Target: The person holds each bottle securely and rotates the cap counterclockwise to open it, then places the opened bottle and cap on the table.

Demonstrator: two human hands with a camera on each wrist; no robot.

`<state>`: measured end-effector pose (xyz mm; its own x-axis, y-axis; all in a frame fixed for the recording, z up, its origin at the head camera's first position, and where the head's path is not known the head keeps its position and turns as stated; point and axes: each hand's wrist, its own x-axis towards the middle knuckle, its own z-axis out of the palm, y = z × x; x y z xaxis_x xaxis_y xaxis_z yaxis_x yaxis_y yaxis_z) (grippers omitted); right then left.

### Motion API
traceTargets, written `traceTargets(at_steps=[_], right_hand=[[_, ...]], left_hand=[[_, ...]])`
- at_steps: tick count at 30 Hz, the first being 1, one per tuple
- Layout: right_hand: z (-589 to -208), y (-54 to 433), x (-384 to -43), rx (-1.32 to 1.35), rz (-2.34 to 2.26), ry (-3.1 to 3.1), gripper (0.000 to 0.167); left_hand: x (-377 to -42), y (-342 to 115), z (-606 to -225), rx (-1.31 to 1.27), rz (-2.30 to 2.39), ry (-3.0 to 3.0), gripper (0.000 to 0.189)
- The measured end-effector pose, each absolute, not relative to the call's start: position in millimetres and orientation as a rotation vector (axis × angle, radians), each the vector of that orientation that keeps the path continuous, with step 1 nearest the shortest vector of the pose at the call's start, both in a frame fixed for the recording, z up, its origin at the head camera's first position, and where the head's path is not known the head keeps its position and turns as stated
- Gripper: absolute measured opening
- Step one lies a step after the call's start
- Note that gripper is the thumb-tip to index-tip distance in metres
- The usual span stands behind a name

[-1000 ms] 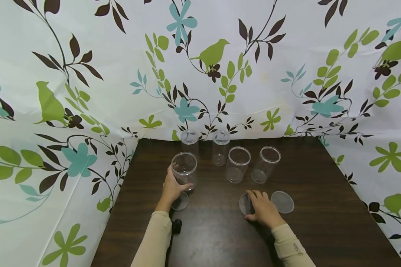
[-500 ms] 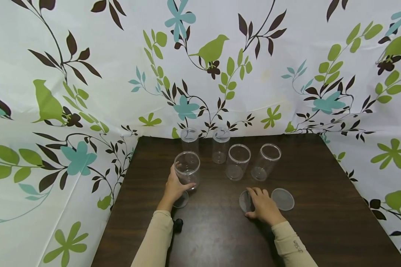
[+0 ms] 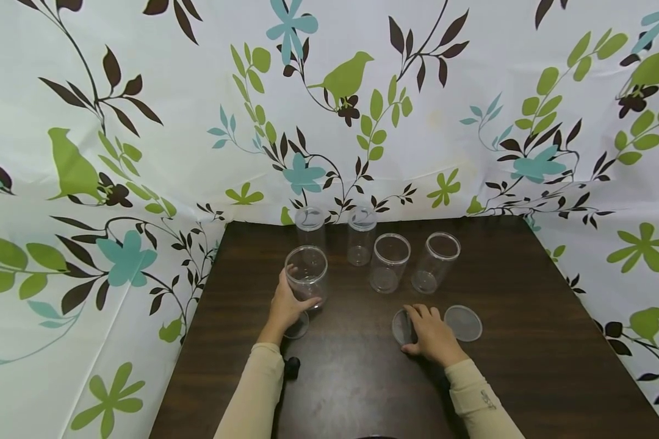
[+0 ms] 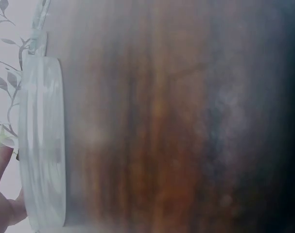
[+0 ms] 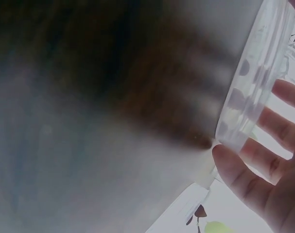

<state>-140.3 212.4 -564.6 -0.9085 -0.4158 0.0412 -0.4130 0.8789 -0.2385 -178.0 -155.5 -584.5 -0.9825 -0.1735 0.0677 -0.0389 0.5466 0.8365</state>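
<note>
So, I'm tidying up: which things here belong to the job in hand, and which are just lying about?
Likely job:
jar in left hand
lid in right hand
two other open jars
two other lids
two lidded jars at back

Just around:
patterned cloth
table

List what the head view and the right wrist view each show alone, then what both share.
Only the head view: the left hand gripping an open jar, both beige sleeves and a black object beside the left one. Only the right wrist view: the side of a clear lid close up, and the palm side of the right hand. Both: that lid, the right hand, the table and patterned cloth.
</note>
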Motion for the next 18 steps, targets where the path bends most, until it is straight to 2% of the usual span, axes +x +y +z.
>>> traceTargets(at_steps=[18], right_hand=[[-553,204,-141,-0.613,-0.304,2.939,0.097]], left_hand=[[-179,-158,-582,0.223,-1.385,-2.681,0.114]])
